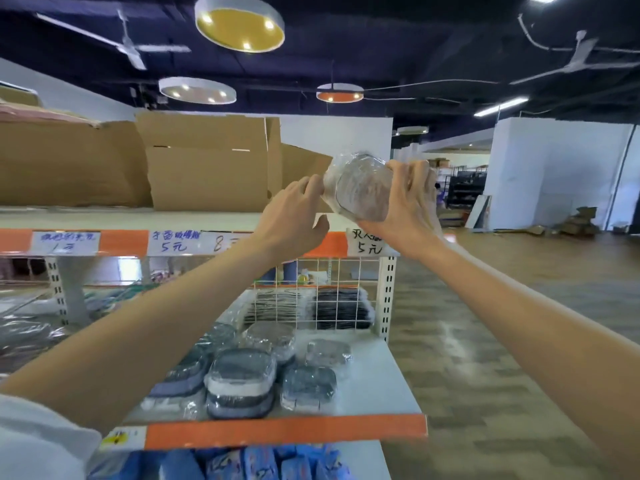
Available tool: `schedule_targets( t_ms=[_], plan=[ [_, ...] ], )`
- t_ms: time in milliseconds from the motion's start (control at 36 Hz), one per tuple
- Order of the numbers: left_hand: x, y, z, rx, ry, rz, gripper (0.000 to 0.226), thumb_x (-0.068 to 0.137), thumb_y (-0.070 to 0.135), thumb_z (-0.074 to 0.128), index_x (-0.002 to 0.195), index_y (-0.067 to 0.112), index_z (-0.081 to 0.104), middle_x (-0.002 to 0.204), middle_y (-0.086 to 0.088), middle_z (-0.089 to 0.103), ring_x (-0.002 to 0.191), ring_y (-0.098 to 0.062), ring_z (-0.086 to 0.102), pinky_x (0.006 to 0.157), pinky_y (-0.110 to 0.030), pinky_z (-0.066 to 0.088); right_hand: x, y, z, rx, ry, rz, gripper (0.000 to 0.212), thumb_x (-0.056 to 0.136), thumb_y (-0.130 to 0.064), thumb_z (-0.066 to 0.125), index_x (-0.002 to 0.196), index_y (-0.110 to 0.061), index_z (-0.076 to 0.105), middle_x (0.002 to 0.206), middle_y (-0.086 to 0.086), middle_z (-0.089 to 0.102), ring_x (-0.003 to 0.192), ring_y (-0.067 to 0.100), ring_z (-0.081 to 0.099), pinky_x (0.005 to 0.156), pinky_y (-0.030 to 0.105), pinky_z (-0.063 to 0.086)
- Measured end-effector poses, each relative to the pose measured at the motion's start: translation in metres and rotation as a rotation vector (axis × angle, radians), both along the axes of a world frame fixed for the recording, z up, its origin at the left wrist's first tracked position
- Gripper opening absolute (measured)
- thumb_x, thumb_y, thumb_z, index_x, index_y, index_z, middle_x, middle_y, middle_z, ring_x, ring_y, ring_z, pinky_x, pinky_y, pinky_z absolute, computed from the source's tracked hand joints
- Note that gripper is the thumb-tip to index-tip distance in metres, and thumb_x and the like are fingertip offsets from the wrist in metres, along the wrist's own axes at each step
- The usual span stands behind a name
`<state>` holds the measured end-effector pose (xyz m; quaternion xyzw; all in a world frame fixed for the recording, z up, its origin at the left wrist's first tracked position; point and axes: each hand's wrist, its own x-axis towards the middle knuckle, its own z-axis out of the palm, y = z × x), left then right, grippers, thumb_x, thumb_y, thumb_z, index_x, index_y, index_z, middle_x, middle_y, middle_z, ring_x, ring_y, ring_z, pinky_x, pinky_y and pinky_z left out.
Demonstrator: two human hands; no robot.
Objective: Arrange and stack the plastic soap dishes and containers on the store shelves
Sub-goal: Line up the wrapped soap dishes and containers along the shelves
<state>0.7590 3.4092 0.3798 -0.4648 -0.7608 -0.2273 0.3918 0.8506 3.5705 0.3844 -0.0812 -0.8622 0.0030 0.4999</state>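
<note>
Plastic-wrapped soap dishes [242,379] lie stacked on the middle shelf [381,386], well below both raised hands and nearest the viewer. Higher up, the right hand [405,206] curls its fingers and thumb around a wrapped clear container [360,188], held at top-shelf height with its long axis tilted, upper end leaning away to the right. The left hand [294,213] pinches the loose wrap at the container's left edge, fingers bent. Just beyond and left of the grip sits an open cardboard box [207,168] on the top shelf [121,218], the likely source or destination.
</note>
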Motion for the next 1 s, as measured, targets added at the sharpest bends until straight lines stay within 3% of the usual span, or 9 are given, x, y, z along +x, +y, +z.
schedule_targets(
  t_ms=[111,222,333,472,583,694,778,889,1000],
  plan=[
    [0.016,-0.008,-0.016,0.002,-0.040,0.009,0.026,0.086,0.014,0.057,0.105,0.003,0.046,0.104,-0.010,0.055,0.091,-0.025,0.051,0.073,-0.036,0.042,0.018,-0.009,-0.015,0.044,0.015,0.033,0.089,0.068,-0.045,0.078,0.134,-0.003,0.036,0.129,0.019,0.032,0.116,0.023,0.025,0.099,0.039,0.029],
    [0.023,-0.016,-0.046,-0.068,-0.030,0.023,0.019,0.087,0.013,0.055,0.101,0.001,0.051,0.098,-0.012,0.056,0.080,-0.022,0.046,0.066,-0.028,0.031,0.033,-0.008,-0.041,0.021,-0.140,0.069,0.094,0.066,-0.057,0.076,0.135,-0.007,0.035,0.127,0.016,0.032,0.116,0.027,0.030,0.101,0.036,0.030],
    [0.024,-0.021,-0.086,-0.226,-0.019,0.006,0.019,0.084,0.011,0.055,0.100,0.002,0.055,0.094,-0.011,0.058,0.084,-0.027,0.056,0.071,-0.034,0.046,0.041,-0.002,-0.085,-0.019,-0.254,0.097,0.091,0.065,-0.065,0.071,0.129,-0.011,0.038,0.121,0.009,0.031,0.109,0.020,0.029,0.095,0.038,0.034],
    [0.019,-0.024,-0.135,-0.467,-0.060,0.123,0.030,0.085,0.015,0.050,0.113,0.003,0.051,0.113,-0.012,0.056,0.105,-0.029,0.054,0.088,-0.035,0.041,0.039,0.004,-0.143,-0.014,-0.482,0.082,0.089,0.067,-0.047,0.077,0.137,-0.012,0.035,0.126,0.008,0.031,0.115,0.020,0.028,0.104,0.040,0.031],
    [0.007,-0.027,-0.168,-0.621,-0.111,0.196,0.040,0.091,0.025,0.049,0.126,0.006,0.046,0.128,-0.009,0.051,0.119,-0.028,0.049,0.097,-0.035,0.036,0.022,0.010,-0.178,-0.111,-0.687,0.090,0.099,0.066,-0.055,0.070,0.146,-0.015,0.028,0.137,0.007,0.026,0.129,0.025,0.024,0.112,0.043,0.025],
    [-0.013,-0.032,-0.195,-0.654,-0.299,0.188,0.027,0.092,0.022,0.046,0.112,0.005,0.051,0.124,-0.011,0.052,0.115,-0.030,0.050,0.093,-0.038,0.039,-0.006,0.013,-0.205,-0.173,-0.869,0.096,0.099,0.067,-0.055,0.075,0.145,-0.015,0.029,0.143,0.006,0.024,0.136,0.027,0.019,0.113,0.041,0.024],
    [-0.033,-0.031,-0.208,-0.683,-0.367,0.192,0.036,0.093,0.024,0.046,0.124,0.005,0.048,0.131,-0.010,0.049,0.122,-0.027,0.044,0.100,-0.036,0.035,-0.029,0.013,-0.219,-0.198,-0.989,0.098,0.099,0.067,-0.058,0.073,0.145,-0.016,0.029,0.146,0.008,0.025,0.138,0.027,0.019,0.111,0.040,0.027],
    [-0.060,-0.030,-0.214,-0.678,-0.379,0.190,0.040,0.094,0.025,0.045,0.129,0.006,0.047,0.135,-0.009,0.048,0.126,-0.025,0.042,0.104,-0.036,0.032,-0.062,0.014,-0.229,-0.185,-0.994,0.136,0.083,0.074,-0.050,0.073,0.137,-0.010,0.038,0.134,0.009,0.034,0.129,0.025,0.029,0.107,0.040,0.031],
    [-0.085,-0.031,-0.218,-0.634,-0.383,0.173,0.043,0.092,0.024,0.048,0.131,0.007,0.050,0.134,-0.008,0.051,0.123,-0.025,0.046,0.105,-0.036,0.036,-0.094,0.012,-0.234,-0.239,-0.988,0.183,0.083,0.076,-0.051,0.073,0.137,-0.005,0.040,0.131,0.010,0.037,0.126,0.025,0.032,0.104,0.035,0.033]
  ],
)
